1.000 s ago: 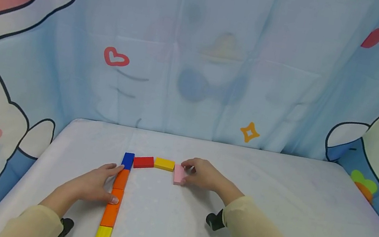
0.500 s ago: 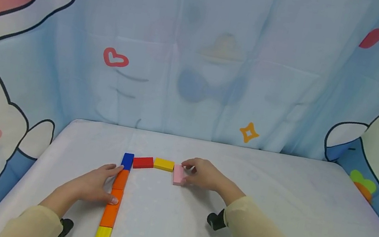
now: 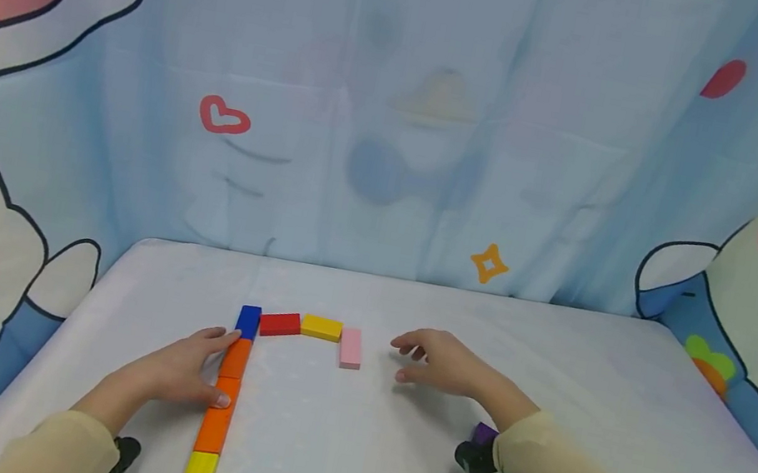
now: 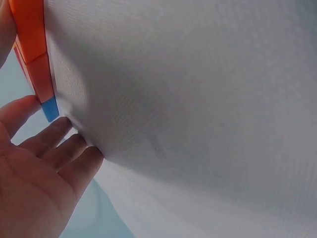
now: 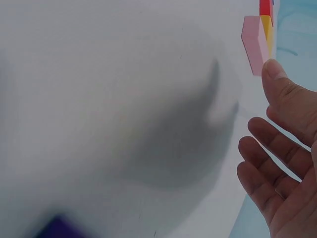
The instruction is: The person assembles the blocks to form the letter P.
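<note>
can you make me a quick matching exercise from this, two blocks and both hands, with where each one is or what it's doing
Column one
1. pink block
2. red block
3. left hand
4. right hand

Column two
a. between the blue block and the far yellow block
b. holding nothing
c. just right of the far yellow block
d. touching the orange blocks

Right pairs: 1-c, 2-a, 3-d, 4-b
</note>
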Tool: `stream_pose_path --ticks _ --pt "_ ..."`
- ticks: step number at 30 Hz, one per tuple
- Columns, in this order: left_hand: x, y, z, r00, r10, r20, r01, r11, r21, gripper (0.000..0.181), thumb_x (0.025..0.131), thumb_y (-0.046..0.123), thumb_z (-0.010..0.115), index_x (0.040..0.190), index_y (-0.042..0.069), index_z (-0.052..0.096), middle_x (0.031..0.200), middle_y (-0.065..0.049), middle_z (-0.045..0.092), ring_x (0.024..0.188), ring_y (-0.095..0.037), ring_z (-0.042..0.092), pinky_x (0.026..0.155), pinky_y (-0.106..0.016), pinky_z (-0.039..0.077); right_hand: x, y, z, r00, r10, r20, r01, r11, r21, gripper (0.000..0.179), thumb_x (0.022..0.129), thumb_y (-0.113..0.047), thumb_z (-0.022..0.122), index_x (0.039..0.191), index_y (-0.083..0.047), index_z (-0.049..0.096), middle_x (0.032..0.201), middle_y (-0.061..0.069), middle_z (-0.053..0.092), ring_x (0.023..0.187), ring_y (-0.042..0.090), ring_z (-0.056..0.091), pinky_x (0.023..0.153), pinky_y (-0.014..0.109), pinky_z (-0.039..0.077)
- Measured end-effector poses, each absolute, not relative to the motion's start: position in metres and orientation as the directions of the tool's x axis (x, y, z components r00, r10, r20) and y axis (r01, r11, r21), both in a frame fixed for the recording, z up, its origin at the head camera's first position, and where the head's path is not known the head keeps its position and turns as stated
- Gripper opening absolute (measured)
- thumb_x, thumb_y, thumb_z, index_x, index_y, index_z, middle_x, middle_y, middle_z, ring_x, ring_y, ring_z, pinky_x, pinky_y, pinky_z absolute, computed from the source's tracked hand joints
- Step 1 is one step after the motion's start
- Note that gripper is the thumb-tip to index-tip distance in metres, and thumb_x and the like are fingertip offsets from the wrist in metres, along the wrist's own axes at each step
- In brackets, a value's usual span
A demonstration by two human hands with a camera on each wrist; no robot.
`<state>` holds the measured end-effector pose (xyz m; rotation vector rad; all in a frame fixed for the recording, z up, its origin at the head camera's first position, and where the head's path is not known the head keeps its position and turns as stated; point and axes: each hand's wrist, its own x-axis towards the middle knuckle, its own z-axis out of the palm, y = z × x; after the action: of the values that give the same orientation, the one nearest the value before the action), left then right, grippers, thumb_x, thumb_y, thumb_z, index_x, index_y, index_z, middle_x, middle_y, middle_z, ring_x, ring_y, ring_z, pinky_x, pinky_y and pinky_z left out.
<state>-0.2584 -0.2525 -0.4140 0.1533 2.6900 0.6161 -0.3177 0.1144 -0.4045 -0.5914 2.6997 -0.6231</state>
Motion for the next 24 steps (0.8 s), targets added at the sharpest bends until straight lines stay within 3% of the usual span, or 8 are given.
stream_pose_path --ticks 6,12,24 --pt "-0.259 -0.253 -0.415 -0.923 0.189 -0.336 0.025 0.899 0.437 0.096 0.08 0.032 0.087 0.159 0.011 0.036 0.162 -0.026 0.032 0.145 -0.05 0.036 0.109 -0.067 0.044 -0.298 0.151 -0.396 -0.852 -0.504 -0.14 -0.382 0.782 -0.492 0.047 0.09 -0.022 0.079 0.131 -0.002 0.067 0.121 0.009 0.071 0.109 0.026 0.065 0.097 0.048 0.057" --pt "-0.259 -0.253 -0.416 -0.922 0.189 -0.337 0.023 0.898 0.44 0.096 0.08 0.031 0.087 0.159 0.011 0.037 0.162 -0.027 0.032 0.144 -0.05 0.037 0.109 -0.067 0.044 -0.275 0.185 -0.391 -0.868 -0.474 -0.152 -0.343 0.791 -0.506 0.046 0.089 -0.023 0.08 0.129 -0.003 0.068 0.12 0.009 0.072 0.108 0.027 0.065 0.095 0.049 0.058" --pt "-0.258 -0.252 -0.413 -0.922 0.196 -0.333 0.033 0.899 0.438 0.097 0.08 0.032 0.087 0.159 0.01 0.036 0.161 -0.028 0.032 0.144 -0.051 0.036 0.108 -0.067 0.045 -0.247 0.228 -0.4 -0.89 -0.409 -0.204 -0.262 0.822 -0.506 0.042 0.086 -0.024 0.082 0.122 -0.004 0.071 0.114 0.005 0.074 0.1 0.018 0.065 0.088 0.038 0.061"
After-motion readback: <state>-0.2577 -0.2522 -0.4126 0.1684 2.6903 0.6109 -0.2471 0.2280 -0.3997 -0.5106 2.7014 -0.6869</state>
